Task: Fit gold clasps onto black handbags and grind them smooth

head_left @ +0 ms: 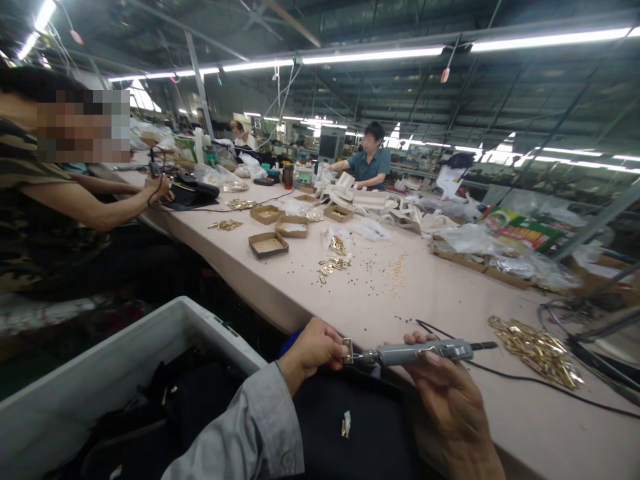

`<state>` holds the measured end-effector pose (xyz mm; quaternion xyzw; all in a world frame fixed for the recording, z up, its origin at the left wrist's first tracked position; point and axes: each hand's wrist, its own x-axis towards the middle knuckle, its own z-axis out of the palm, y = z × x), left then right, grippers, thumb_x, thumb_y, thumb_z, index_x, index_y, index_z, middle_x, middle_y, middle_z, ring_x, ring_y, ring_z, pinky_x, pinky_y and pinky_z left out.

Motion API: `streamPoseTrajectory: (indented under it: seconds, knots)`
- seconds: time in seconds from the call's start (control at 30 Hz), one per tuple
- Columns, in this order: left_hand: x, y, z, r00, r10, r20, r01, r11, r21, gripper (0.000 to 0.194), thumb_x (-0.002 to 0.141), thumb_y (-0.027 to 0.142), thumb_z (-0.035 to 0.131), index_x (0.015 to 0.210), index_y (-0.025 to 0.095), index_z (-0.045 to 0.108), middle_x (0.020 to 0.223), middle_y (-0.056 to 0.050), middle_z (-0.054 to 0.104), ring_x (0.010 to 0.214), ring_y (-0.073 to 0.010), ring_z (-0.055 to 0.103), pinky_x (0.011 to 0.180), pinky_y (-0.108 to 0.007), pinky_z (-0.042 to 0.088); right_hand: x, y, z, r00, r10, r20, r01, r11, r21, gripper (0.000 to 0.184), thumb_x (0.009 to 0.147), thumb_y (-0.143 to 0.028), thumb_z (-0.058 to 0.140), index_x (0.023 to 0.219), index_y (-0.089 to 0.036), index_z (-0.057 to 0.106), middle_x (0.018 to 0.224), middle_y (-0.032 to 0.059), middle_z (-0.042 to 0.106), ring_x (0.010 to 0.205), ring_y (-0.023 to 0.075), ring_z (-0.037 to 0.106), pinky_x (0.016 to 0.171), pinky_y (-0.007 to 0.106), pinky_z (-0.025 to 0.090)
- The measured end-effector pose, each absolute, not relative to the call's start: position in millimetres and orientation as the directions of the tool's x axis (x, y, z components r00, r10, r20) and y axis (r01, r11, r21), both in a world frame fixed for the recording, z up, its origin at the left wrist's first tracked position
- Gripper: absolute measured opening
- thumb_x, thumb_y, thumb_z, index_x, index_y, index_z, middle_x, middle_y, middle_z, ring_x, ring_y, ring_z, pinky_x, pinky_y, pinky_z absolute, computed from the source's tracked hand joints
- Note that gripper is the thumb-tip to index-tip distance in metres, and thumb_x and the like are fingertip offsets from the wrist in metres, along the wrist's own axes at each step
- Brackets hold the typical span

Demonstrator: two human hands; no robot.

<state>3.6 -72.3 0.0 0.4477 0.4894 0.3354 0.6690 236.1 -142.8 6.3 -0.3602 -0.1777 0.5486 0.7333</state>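
My left hand [315,350] pinches a small gold metal buckle-like fitting [348,351] between thumb and fingers. Wrapped along a grey electric screwdriver [420,353] is my right hand [450,390], palm up beneath it. The screwdriver lies level, and its tip reaches the gold fitting; whether a screw sits between them is too small to tell. Below both hands is a black piece [360,407], like a bag, with a small gold-and-white bit [345,425] on it.
A grey plastic bin [185,320] holding black items stands at left. On the table [290,293] are cardboard trays [269,245], gold fittings [537,350], scattered tiny screws and a black cord [525,379]. A co-worker [55,193] at left works on a black item; another person [370,167] sits across.
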Motion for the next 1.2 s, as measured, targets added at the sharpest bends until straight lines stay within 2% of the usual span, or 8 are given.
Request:
streamPoseTrajectory:
  seconds: [0.37,0.47,0.57,0.73,1.0,1.2]
  knots:
    - [11.3,-76.9,-0.4,0.219,0.916,-0.337,0.063,0.332,0.941,0.014,0.061,0.003,0.070,0.051,0.011,0.063,0.045,-0.003,0.061,0.040,-0.0129,0.056,0.042,-0.023,0.045,218.6,-153.2,38.9,0.340,0.940,0.016,-0.516,0.200,-0.833,0.038,0.065,-0.017,0.088,0.099,-0.025,0.071,0.101,0.0047,0.070,0.099,0.0283,0.069,0.092,0.059,0.059]
    - [14.9,-78.8,1.0,0.204,0.919,-0.337,0.082,0.326,0.942,0.014,0.061,0.002,0.069,0.052,0.012,0.064,0.042,-0.001,0.059,0.039,-0.0121,0.055,0.041,-0.021,0.043,214.6,-155.1,49.6,0.296,0.950,0.104,-0.458,0.236,-0.857,0.040,0.062,-0.016,0.090,0.095,-0.025,0.069,0.096,0.0044,0.069,0.094,0.0279,0.069,0.093,0.059,0.058]
    - [18.0,-80.5,2.4,0.201,0.920,-0.336,0.098,0.323,0.941,0.015,0.060,0.002,0.068,0.050,0.012,0.064,0.040,-0.001,0.057,0.038,-0.0118,0.054,0.040,-0.021,0.042,210.0,-157.9,59.5,0.224,0.954,0.199,-0.384,0.275,-0.881,0.042,0.064,-0.015,0.089,0.098,-0.025,0.067,0.094,0.0042,0.068,0.092,0.0275,0.069,0.093,0.058,0.057]
    - [20.1,-82.4,4.7,0.201,0.927,-0.316,0.119,0.297,0.947,0.013,0.059,0.003,0.069,0.050,0.011,0.066,0.041,-0.002,0.058,0.038,-0.0117,0.052,0.040,-0.022,0.041,203.3,-162.3,65.2,0.092,0.970,0.223,-0.283,0.240,-0.929,0.040,0.068,-0.014,0.088,0.099,-0.024,0.065,0.095,0.0057,0.069,0.094,0.0284,0.069,0.095,0.057,0.056]
    - [17.4,-78.7,3.9,0.220,0.911,-0.348,0.074,0.341,0.937,0.014,0.059,0.002,0.068,0.049,0.012,0.064,0.043,-0.002,0.060,0.038,-0.0120,0.054,0.040,-0.022,0.043,201.4,-154.3,62.3,0.178,0.965,0.192,-0.403,0.249,-0.881,0.037,0.064,-0.014,0.087,0.093,-0.023,0.066,0.092,0.0043,0.068,0.090,0.0275,0.068,0.092,0.060,0.057]
    - [13.8,-74.1,1.3,0.212,0.894,-0.394,0.053,0.392,0.918,0.014,0.060,0.002,0.068,0.050,0.011,0.064,0.045,-0.004,0.062,0.038,-0.0134,0.055,0.040,-0.023,0.045,213.2,-145.6,47.7,0.251,0.967,0.041,-0.549,0.177,-0.817,0.035,0.065,-0.013,0.086,0.094,-0.023,0.069,0.097,0.0035,0.067,0.097,0.0245,0.066,0.099,0.059,0.055]
